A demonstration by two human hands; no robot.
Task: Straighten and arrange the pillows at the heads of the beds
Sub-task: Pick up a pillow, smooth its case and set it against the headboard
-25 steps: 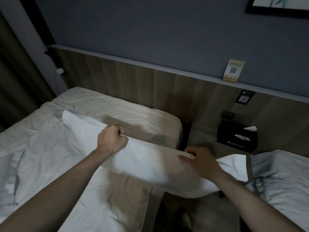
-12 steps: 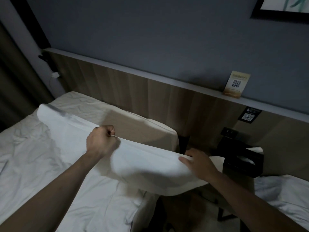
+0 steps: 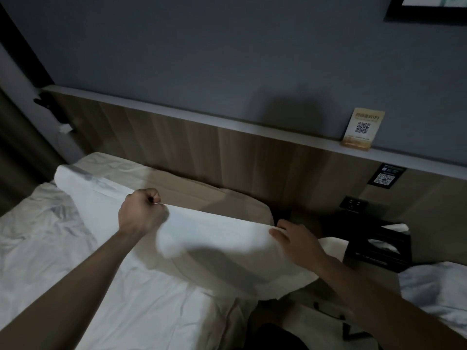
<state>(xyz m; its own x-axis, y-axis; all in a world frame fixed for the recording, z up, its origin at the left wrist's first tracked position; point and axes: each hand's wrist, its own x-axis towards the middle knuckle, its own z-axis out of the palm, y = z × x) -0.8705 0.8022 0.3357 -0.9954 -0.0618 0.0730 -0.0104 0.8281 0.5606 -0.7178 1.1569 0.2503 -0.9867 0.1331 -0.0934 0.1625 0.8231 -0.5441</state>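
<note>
bed (image 3: 63, 261), white pillow (image 3: 214, 238) on it

White pillow (image 3: 222, 238) stretched lengthwise across the bed's (image 3: 63, 248) head.

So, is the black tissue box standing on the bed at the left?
No, the black tissue box stands on the surface between the two beds, to the right of the white pillow, below the wall socket.

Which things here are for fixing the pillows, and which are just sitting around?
For the job:
white pillow
left hand, gripping the pillow's top edge
right hand, holding its other end
bed

Just sitting around:
tissue box
WiFi card on the ledge
wall socket
</note>
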